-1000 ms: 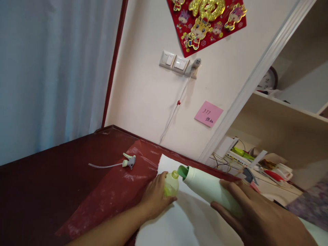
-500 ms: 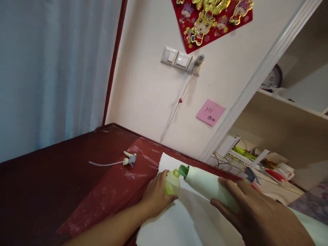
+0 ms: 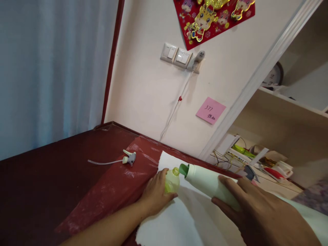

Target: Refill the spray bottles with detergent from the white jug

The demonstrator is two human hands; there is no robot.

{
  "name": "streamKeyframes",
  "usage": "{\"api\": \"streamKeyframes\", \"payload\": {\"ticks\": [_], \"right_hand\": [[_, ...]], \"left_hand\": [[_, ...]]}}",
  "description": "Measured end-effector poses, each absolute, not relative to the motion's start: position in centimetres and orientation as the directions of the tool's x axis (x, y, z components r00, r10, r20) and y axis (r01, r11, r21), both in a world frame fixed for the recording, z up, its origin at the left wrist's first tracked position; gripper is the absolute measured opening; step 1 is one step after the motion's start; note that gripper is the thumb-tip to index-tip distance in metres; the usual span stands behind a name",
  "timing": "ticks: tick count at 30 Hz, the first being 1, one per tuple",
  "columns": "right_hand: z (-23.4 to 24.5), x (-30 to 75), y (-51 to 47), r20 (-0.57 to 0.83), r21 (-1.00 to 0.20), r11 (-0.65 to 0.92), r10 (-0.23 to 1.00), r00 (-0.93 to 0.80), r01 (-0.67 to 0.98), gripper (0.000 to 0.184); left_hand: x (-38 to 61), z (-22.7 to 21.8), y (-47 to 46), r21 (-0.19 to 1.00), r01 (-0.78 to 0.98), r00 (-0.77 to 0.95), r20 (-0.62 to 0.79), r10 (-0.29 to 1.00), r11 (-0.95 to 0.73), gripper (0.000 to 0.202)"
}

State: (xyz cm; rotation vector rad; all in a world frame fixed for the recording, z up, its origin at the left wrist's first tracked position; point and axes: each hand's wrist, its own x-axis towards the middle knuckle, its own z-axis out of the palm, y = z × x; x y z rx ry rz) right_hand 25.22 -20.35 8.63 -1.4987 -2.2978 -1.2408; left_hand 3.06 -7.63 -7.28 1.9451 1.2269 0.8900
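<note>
My left hand (image 3: pixel 155 194) is wrapped round a small yellow-green bottle (image 3: pixel 172 181) that stands with an open neck on a white sheet (image 3: pixel 179 222). My right hand (image 3: pixel 258 213) grips a large white bottle (image 3: pixel 210 184), tilted almost flat. Its green spout (image 3: pixel 182 169) points at the small bottle's mouth, very close to it. Whether any liquid flows cannot be made out. A spray-trigger head with a thin dip tube (image 3: pixel 128 159) lies loose on the dark red table (image 3: pixel 51 177) to the left.
A red plastic film (image 3: pixel 112 194) covers part of the table beneath the white sheet. A wall with switches (image 3: pixel 175 55), a plugged-in cable and a pink note (image 3: pixel 210 110) stands behind. Cluttered shelves (image 3: pixel 256 160) are at the right, and a pale curtain (image 3: pixel 51 68) hangs at the left.
Both hands and bottles hold nearly the same pose. The view has shifted slightly, and the white bottle's spout sits a touch closer to the small bottle's mouth.
</note>
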Motion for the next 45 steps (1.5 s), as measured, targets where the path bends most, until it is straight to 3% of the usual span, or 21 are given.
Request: {"api": "streamKeyframes", "payload": {"ticks": [11, 24, 45], "right_hand": [[8.7, 25.4, -20.4, 0.484, 0.502, 0.174, 0.755, -0.443, 0.847, 0.035], [9.2, 24.9, -20.3, 0.476, 0.644, 0.167, 0.676, -0.562, 0.747, 0.038], [9.6, 24.5, -20.3, 0.466, 0.673, 0.172, 0.657, -0.593, 0.719, 0.035]], "left_hand": [[3.0, -7.0, -7.7, 0.808, 0.475, 0.337, 0.199, 0.920, -0.349, 0.088], [3.0, -7.0, -7.7, 0.789, 0.509, 0.344, 0.181, 0.922, -0.344, 0.088], [3.1, -7.1, -7.6, 0.782, 0.514, 0.355, 0.180, 0.917, -0.352, 0.090]]}}
